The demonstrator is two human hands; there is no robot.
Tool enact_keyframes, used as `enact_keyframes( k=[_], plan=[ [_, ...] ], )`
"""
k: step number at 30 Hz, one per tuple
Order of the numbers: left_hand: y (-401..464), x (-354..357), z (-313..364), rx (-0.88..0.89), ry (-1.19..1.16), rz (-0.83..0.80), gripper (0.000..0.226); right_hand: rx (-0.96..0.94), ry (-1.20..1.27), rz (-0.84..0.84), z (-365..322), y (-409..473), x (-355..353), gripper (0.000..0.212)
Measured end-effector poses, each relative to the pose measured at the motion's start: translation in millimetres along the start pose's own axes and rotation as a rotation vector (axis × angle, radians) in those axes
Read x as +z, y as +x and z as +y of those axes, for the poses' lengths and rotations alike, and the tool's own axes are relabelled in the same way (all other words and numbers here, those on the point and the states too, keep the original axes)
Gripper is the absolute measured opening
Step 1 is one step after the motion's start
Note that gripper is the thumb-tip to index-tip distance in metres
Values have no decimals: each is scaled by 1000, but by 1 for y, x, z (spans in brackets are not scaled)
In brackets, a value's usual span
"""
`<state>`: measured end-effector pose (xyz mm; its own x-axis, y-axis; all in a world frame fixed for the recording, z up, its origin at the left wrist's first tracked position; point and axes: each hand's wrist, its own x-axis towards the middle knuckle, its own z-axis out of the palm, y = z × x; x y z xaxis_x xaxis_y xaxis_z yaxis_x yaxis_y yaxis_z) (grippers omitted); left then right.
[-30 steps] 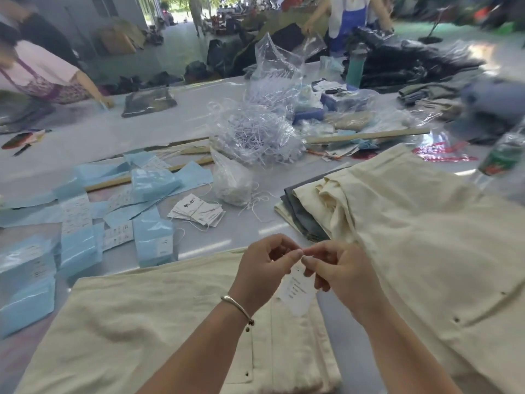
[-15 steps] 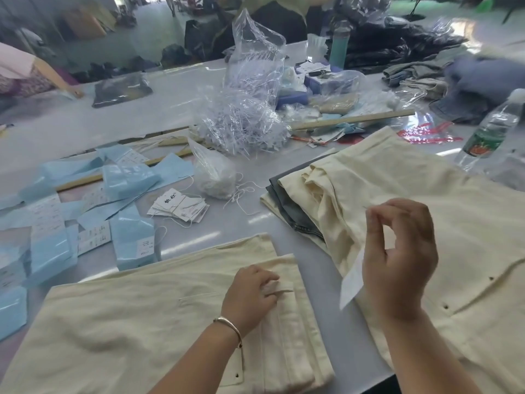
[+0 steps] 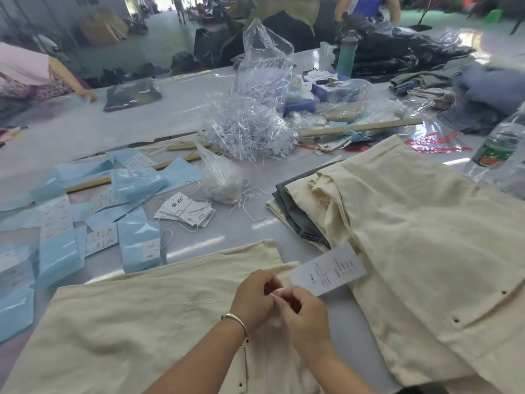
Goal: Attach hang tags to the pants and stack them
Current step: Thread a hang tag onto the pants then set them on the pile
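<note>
**One pair mid-tagging, a pile beside it**

One cream pair of pants (image 3: 136, 331) lies flat on the grey bench (image 3: 199, 240), nearest the person. Both hands meet at its waistband edge: the left hand (image 3: 254, 297) and right hand (image 3: 305, 319) each pinch something small there, probably the tag's string, though it is too fine to confirm. The white paper hang tag (image 3: 328, 270) sticks out just past the fingers. The attaching looks unfinished. A pile of cream and grey pants (image 3: 412, 237) sits to the right; whether tagged, I cannot tell. Spare tags (image 3: 184, 213) wait nearby.
</note>
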<state>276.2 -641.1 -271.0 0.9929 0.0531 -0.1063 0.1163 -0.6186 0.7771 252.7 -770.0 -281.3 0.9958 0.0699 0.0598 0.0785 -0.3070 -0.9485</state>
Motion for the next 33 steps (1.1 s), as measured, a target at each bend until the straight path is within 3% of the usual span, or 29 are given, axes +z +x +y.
enact_keyframes(
  k=[5,10,17,22,33],
  plan=[
    [10,-12,1,-54,-33,-122,29,-47,-109,-1,6,9,6,7],
    [15,-17,1,-55,-68,-179,22,-40,-169,-11,11,7,5,7],
    [19,-21,11,-302,-215,-250,23,12,-495,-1,6,9,12,19],
    [19,-24,19,-377,-249,-228,22,110,-445,154,2,8,20,13],
    [14,-34,21,-528,-457,-265,10,197,-187,273,2,1,25,13]
  ],
)
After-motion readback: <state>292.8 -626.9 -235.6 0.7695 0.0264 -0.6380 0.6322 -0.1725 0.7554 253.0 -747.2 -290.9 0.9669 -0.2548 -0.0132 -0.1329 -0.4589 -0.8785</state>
